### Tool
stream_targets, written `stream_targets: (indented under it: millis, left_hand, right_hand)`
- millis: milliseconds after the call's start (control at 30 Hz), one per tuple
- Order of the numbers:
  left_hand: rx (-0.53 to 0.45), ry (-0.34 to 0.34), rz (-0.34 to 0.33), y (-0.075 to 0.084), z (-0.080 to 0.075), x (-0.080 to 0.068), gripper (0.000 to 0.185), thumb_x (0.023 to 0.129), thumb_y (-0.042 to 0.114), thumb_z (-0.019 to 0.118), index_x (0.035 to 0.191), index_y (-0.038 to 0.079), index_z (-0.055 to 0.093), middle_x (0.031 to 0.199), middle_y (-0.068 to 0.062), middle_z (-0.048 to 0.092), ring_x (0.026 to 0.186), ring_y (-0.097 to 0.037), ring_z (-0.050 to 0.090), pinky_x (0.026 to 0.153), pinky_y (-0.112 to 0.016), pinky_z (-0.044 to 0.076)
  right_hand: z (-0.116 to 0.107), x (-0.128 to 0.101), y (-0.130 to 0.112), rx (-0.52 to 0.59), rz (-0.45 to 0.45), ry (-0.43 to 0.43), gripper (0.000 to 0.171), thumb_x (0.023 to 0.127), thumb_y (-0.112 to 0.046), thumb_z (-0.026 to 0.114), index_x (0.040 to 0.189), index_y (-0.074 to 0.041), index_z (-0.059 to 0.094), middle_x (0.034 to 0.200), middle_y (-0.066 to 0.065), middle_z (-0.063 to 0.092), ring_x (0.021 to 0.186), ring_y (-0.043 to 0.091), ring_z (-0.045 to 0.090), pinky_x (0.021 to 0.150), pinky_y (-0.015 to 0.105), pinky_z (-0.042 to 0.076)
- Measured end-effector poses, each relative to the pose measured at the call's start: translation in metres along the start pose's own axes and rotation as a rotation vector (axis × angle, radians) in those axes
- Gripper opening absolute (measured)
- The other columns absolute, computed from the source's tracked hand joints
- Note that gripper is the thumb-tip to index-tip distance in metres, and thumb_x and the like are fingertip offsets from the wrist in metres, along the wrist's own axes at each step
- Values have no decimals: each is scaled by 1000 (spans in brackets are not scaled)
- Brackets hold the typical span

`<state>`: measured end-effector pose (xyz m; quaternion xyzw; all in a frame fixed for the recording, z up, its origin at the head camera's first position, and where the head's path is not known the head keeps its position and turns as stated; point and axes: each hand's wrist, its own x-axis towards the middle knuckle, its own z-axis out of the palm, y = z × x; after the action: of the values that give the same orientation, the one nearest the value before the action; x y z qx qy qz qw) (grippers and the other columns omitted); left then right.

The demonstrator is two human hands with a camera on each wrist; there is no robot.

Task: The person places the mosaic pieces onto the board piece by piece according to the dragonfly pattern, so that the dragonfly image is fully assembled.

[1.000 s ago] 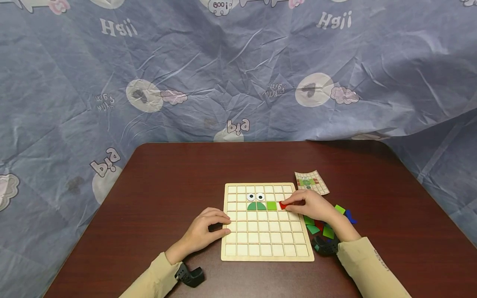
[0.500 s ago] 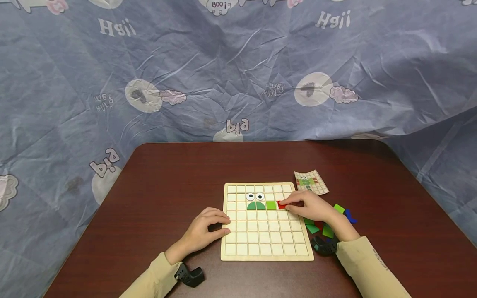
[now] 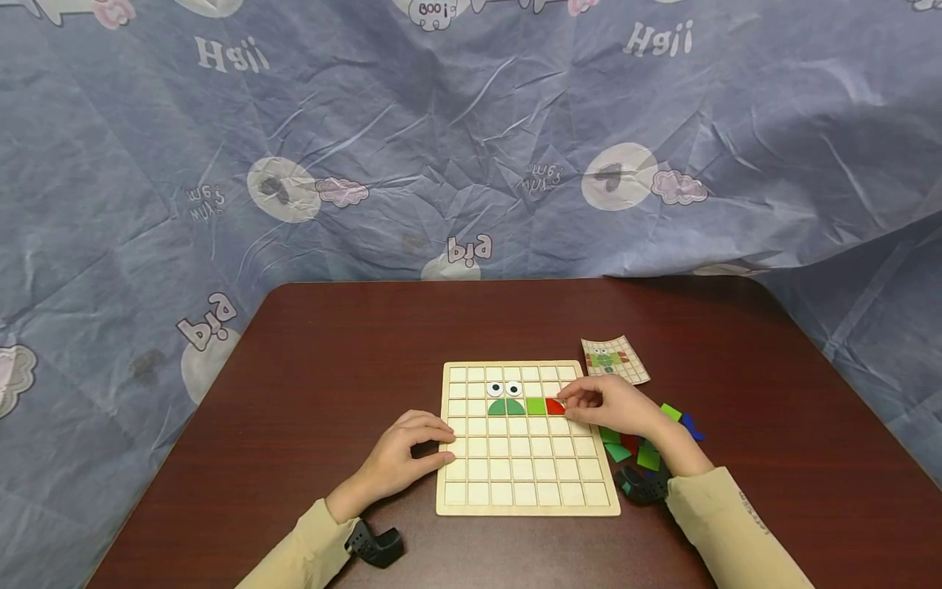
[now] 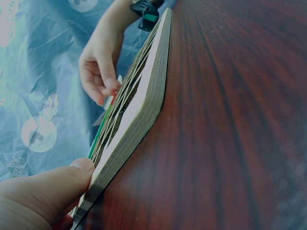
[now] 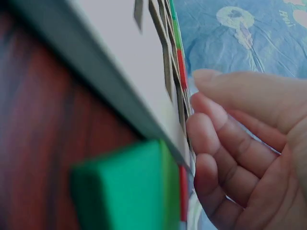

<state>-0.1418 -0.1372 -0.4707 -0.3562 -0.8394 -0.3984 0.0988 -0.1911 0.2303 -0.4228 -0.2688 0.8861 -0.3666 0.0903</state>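
A wooden grid board [image 3: 530, 499] lies on the dark brown table [image 3: 331, 343]. In its upper rows sit two eye pieces [image 3: 504, 388], a dark green dome [image 3: 506, 406], a light green square [image 3: 536, 406] and a red piece [image 3: 553, 406]. My right hand [image 3: 570, 402] pinches the red piece's right edge, and the piece lies flat in its cell. My left hand [image 3: 444, 446] grips the board's left edge with curled fingers. In the left wrist view my thumb [image 4: 57, 187] presses the board's side [image 4: 144, 96]. In the right wrist view my fingers [image 5: 225, 143] curl beside the board [image 5: 110, 72].
A pattern card [image 3: 615, 360] lies behind the board's right corner. Loose green, red and blue pieces [image 3: 648, 442] are piled under my right wrist, with one green block [image 5: 124, 191] close to the board. Blue printed cloth [image 3: 471, 147] hangs behind the table.
The red piece has gone from tilted in my right fingers to flat in the cell beside the light green square. My left hand has not moved.
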Motion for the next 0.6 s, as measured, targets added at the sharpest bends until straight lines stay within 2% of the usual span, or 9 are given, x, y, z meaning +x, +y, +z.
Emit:
stream_targets:
  millis: [367, 600]
  left_hand:
    - [3, 2, 2, -1, 0, 0, 21, 83, 25, 73, 102, 15, 72, 107, 7, 63, 106, -11, 52, 88, -29, 47]
    - [3, 6, 8, -2, 0, 0, 21, 83, 24, 74, 101, 15, 72, 107, 7, 63, 106, -12, 52, 89, -29, 47]
  right_hand:
    - [-25, -10, 7, 39, 70, 66, 24, 87, -16, 70, 108, -5, 68, 89, -1, 64, 81, 13, 60, 72, 26, 53]
    - [-35, -16, 14, 54, 80, 19, 23, 85, -11, 70, 107, -5, 67, 95, 6, 65, 82, 15, 61, 75, 27, 53]
